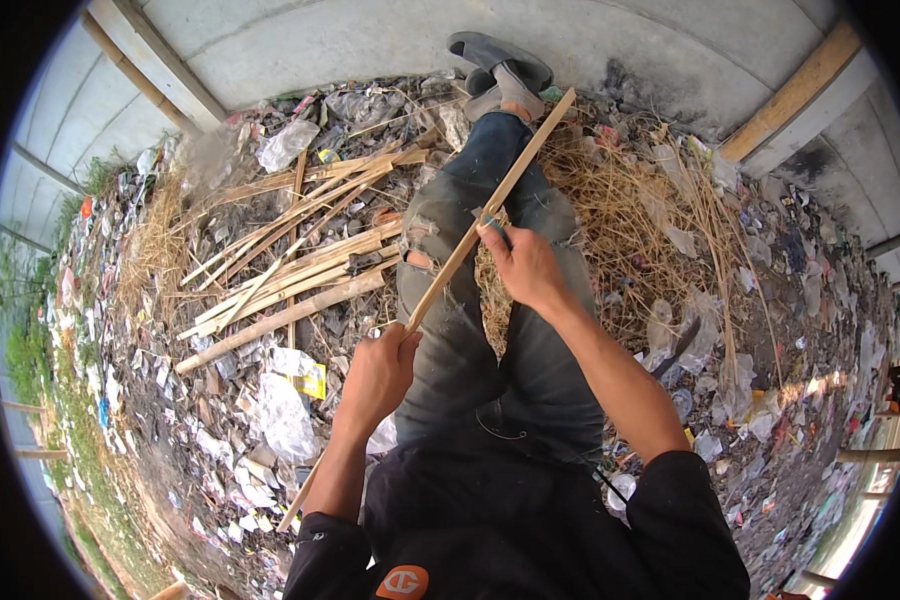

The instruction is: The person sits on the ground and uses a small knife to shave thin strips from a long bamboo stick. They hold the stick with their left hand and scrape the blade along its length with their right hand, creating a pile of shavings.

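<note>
Far left: green plants (30, 345). Next: loose pile of wooden sticks (310, 265). Left hand (378, 375): fingers wrapped around wooden strip (530, 153), which slants upward across torn jeans (450, 365). Right hand (522, 265): fingers closed on strip, 1 small teal item there, unclear. Right: dry straw (620, 225), dark curved object (678, 347). Litter-strewn ground (220, 400); grey concrete wall (370, 40); 1 bamboo post (795, 90) upper right.
</note>
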A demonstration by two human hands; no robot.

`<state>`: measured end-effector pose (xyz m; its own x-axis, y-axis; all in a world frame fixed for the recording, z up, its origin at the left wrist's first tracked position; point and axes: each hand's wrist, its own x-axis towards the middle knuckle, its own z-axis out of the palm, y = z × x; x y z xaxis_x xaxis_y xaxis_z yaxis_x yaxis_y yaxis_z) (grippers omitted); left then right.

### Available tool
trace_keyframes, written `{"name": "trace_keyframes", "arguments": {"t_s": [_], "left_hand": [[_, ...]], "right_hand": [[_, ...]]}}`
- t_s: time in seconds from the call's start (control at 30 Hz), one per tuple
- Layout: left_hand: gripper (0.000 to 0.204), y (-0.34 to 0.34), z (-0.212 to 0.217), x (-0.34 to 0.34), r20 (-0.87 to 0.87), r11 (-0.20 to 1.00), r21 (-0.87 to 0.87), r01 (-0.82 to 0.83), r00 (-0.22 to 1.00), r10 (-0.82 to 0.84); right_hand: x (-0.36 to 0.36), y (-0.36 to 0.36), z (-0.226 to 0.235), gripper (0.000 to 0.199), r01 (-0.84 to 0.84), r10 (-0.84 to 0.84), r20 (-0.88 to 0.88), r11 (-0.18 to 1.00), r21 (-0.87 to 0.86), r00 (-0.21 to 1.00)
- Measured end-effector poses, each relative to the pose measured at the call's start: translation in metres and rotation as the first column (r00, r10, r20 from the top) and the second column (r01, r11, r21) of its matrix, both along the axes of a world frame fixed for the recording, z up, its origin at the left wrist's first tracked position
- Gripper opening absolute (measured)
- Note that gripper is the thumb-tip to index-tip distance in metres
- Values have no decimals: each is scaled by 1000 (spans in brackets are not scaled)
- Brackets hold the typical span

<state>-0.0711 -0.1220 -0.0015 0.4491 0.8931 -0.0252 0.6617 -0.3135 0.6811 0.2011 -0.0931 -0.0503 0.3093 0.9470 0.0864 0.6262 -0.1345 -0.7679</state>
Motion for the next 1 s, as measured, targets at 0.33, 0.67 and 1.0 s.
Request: {"name": "trace_keyframes", "arguments": {"t_s": [0.33, 0.67, 1.0], "left_hand": [[25, -13, 27, -32, -85, 997, -26, 72, 994, -73], [28, -33, -11, -98, -87, 954, -298, -34, 996, 9], [40, 4, -64, -35, -68, 966, -236, 105, 990, -124]], "right_hand": [[112, 35, 6, 76, 296, -296, 9, 951, -86, 955], [322, -56, -28, 63, 755, -661, -573, 647, -107, 485], [10, -49, -48, 66, -96, 84, -309, 995, -24, 947]]}}
